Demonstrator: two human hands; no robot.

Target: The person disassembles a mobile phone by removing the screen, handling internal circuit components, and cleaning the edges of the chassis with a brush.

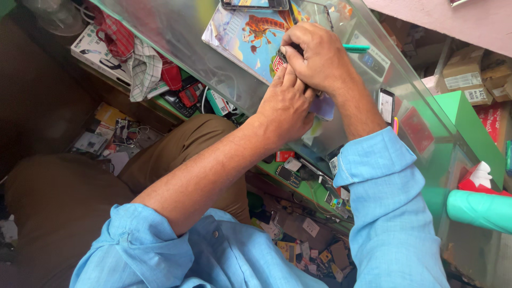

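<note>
Small dark device (281,57), a flat thing with a red-and-white patch at its near end, lies on the glass surface (176,32) atop a picture book with a giraffe on its cover (245,37), almost wholly hidden under both hands. The right hand (314,56) is curled over it from above, its fingers bent down and closed on the device's far part; a green pen-like tool (356,48) sticks out to the right from behind that hand, though whether the hand grips it I cannot tell. The left hand (285,104) comes in from below, fingers (288,77) pressed together and laid flat against the device's near edge, steadying it.

As for progress, the work looks to be in mid-course: both hands are closed on the device and neither is letting go, and no loose part taken from it shows beside them. Whether it is open or shut is hidden by the hands. A phone with a lit screen (385,105) lies to the right on the glass, apart from the hands, and a shelf of small phones and parts (298,178) shows below the glass.
</note>
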